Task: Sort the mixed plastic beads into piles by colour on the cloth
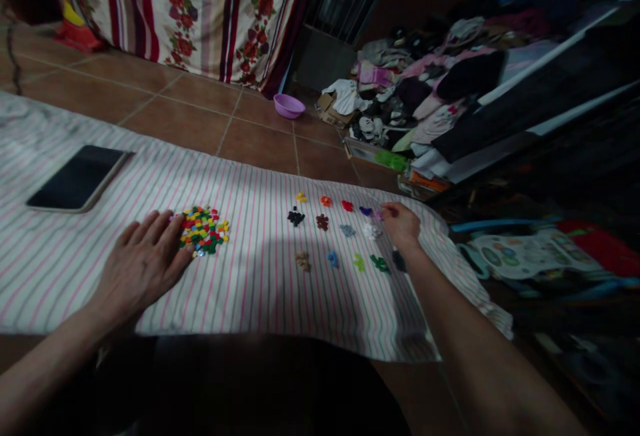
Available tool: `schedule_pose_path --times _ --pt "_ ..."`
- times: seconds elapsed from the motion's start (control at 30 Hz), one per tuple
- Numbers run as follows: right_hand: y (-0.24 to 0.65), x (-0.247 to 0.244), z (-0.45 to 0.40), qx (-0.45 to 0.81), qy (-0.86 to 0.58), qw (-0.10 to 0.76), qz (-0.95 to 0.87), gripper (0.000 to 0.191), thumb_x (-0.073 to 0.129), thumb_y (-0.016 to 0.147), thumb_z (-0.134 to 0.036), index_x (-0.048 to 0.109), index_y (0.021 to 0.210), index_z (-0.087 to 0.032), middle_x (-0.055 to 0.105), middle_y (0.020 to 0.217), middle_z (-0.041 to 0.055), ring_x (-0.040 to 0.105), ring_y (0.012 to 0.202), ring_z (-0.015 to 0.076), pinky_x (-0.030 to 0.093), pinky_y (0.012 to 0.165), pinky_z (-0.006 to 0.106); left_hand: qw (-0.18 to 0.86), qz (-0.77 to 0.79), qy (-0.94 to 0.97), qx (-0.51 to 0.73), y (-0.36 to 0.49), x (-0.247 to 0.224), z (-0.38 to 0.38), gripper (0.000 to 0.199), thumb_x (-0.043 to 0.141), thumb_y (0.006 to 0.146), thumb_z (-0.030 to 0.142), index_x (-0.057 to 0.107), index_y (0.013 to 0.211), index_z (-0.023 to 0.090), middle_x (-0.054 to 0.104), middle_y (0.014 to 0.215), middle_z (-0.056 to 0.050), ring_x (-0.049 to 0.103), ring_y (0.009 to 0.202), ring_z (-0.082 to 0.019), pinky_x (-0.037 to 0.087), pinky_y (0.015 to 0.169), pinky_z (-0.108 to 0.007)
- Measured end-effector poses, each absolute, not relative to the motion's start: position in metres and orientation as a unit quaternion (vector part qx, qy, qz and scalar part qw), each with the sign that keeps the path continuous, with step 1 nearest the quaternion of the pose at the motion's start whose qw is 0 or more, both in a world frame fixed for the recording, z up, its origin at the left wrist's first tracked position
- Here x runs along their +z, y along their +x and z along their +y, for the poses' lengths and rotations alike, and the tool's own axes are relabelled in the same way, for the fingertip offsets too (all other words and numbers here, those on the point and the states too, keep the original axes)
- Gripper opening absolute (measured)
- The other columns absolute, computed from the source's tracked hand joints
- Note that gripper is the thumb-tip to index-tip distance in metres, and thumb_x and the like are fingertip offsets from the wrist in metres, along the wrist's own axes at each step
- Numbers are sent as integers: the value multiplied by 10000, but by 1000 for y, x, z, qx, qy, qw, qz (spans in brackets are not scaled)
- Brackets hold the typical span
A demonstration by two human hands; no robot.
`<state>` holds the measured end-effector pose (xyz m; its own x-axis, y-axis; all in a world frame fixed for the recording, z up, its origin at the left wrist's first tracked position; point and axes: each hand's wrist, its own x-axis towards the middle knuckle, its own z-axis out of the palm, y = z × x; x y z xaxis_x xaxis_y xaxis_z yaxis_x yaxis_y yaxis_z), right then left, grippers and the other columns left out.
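Note:
My left hand [150, 249] lies flat with its fingers stretched out, at the left edge of a mixed pile of small coloured pieces [203, 228]. On the right, my right hand [401, 224] has its fingertips pinched together beside a few lilac pieces [379, 215]; whether something is between them is too small to tell. Close by are purple pieces [366, 211] and white pieces [372, 231]. Small single-colour piles stand in rows to the left, among them red [347, 205], orange [325, 201], yellow [301, 197], black [295, 217], brown [323, 222] and grey [347, 230].
Tan [302, 261], blue [333, 259], lime [359, 263] and green piles [379, 263] form the nearest row. A phone [80, 179] lies on the striped cloth [250, 289] at the left. Beyond stand a purple basin [289, 107] and heaped clothes [425, 83].

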<state>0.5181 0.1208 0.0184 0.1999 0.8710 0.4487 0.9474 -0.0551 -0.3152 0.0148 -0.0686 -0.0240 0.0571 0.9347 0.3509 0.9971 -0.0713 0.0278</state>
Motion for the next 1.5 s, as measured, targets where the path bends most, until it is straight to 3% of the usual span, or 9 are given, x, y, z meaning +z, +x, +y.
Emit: schedule_pose_path --times 0.2,0.37,0.53,0.73,1.0,1.17,1.33,1.5 --pt "389 38 92 47 -572 386 -723 249 515 788 -319 703 883 -186 720 882 65 644 782 198 514 773 337 81 -694 -698 -156 19 -24 -68 607 309 958 466 471 1379 59 508 1432 -216 416 1383 -345 331 1129 -511" --pt "275 24 41 178 -436 339 -815 258 489 863 -294 705 973 -205 687 921 62 642 840 178 513 741 291 51 -696 -691 -188 16 -24 -68 566 332 965 431 475 1388 84 510 1432 -209 426 1378 -332 341 1125 -518" --pt "214 -19 6 199 -486 308 -794 280 541 813 -227 697 1040 -178 648 919 64 614 751 157 519 762 293 32 -687 -697 -201 4 -27 -69 570 301 975 409 470 1377 42 501 1434 -219 412 1388 -315 337 1144 -478" --pt "196 -41 -14 136 -517 344 -772 307 434 889 -206 682 1071 -194 643 971 78 629 831 175 505 815 296 -5 -682 -712 -167 -5 -26 -80 642 301 975 448 381 1430 3 395 1500 -261 300 1448 -346 287 1163 -505" --pt "195 -27 -19 167 -488 327 -792 253 482 888 -253 637 1085 -214 684 972 45 613 816 183 517 787 310 -63 -698 -708 -82 13 -13 -91 661 376 952 522 280 1526 207 212 1605 -193 163 1492 -365 185 1174 -556" --pt "194 -24 -24 163 -444 323 -820 243 448 921 -247 655 1047 -227 669 1033 56 611 982 191 516 850 305 -89 -695 -711 -62 14 -7 -91 630 393 961 476 268 1530 236 161 1616 -184 133 1496 -366 164 1177 -571" --pt "192 -21 -28 147 -415 290 -850 220 602 887 -371 688 1052 -254 616 1041 52 608 985 194 504 888 314 -99 -685 -720 -58 13 -3 -92 596 394 968 444 273 1526 274 143 1628 -158 104 1500 -365 161 1176 -581" --pt "192 -22 -28 124 -422 260 -860 190 608 906 -355 708 1050 -281 585 1065 47 599 988 191 499 889 314 -95 -668 -735 -58 12 -3 -92 570 407 969 403 279 1518 326 127 1636 -138 71 1500 -368 171 1169 -596"
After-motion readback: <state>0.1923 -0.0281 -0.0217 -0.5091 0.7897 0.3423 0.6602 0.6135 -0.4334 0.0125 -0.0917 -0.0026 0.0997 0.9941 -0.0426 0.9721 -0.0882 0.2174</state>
